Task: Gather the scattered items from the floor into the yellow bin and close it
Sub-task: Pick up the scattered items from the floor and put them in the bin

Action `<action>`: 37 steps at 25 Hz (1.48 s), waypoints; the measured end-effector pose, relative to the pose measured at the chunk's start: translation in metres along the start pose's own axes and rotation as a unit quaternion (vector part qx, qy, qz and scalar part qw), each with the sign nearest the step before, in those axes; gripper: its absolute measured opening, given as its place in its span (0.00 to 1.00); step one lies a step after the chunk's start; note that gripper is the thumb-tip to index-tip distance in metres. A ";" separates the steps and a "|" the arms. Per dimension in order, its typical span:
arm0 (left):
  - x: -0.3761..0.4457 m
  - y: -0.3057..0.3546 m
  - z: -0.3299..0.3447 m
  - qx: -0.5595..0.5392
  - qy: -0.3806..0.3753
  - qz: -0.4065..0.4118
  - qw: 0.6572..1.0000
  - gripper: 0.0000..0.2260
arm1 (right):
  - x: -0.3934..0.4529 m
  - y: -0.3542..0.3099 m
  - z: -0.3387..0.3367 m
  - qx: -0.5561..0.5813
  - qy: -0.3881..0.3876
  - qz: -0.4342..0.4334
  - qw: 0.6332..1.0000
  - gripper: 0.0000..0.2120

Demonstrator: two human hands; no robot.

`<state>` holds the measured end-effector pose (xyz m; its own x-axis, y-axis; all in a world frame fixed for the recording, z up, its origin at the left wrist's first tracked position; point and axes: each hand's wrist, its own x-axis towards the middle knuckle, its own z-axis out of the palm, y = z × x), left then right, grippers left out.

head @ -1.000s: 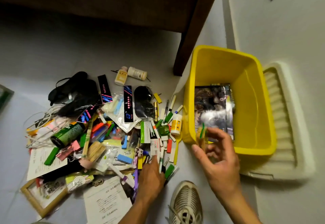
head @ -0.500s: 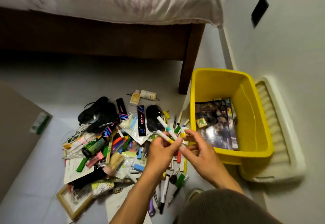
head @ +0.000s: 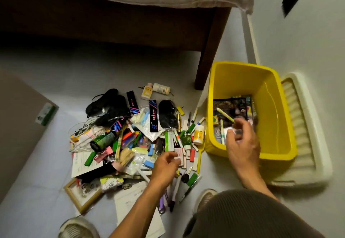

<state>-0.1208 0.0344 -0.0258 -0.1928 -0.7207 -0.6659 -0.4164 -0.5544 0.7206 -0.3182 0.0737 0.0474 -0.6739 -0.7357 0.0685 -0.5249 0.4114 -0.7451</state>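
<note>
The yellow bin [head: 242, 65] stands open on the floor at the right, with a glossy booklet [head: 233, 105] and a small yellow box inside. My right hand [head: 241, 144] hovers over its near wall, fingers spread and blurred. Two white markers [head: 225, 115] lie loose in the bin just beyond the fingertips. My left hand [head: 166, 163] hangs above the right side of the scattered pile [head: 130, 140], fingers loosely curled and holding nothing. The pile holds markers, pens, clips, small bottles, a green can [head: 101, 140], papers and a picture frame [head: 82, 194].
The bin's white lid [head: 306, 135] lies beside it against the wall. A bed with a dark wooden leg [head: 209, 58] stands behind the pile and the bin. A brown board [head: 16, 125] lies at the left. My shoes [head: 205, 196] and knee are at the bottom.
Both hands were together holding markers in front of the bin. My right hand has moved over the bin and the markers now lie inside. My left hand has dropped back to the pile.
</note>
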 end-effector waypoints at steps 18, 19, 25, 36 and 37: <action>0.031 -0.109 0.034 0.330 0.040 0.004 0.943 0.24 | -0.093 0.127 0.122 -0.359 -0.405 -0.241 0.806 0.24; 0.029 -0.107 0.034 0.325 0.047 -0.003 0.945 0.24 | -0.091 0.126 0.120 -0.382 -0.400 -0.263 0.790 0.21; 0.014 -0.113 0.028 0.336 0.060 0.002 0.940 0.18 | -0.089 0.128 0.114 -0.387 -0.429 -0.199 0.792 0.20; -0.003 -0.113 -0.005 0.268 0.054 0.016 0.962 0.20 | -0.082 0.111 0.084 -0.229 -0.457 -0.113 0.852 0.07; -0.005 -0.107 -0.008 0.227 0.055 0.019 0.972 0.18 | -0.082 0.104 0.079 -0.200 -0.451 -0.089 0.865 0.07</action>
<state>-0.0682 0.0941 -0.0987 -0.1299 -0.7909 -0.5980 -0.7651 -0.3036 0.5678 -0.2762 0.1342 -0.0882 0.0212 -0.8531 -0.5213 -0.8386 0.2687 -0.4738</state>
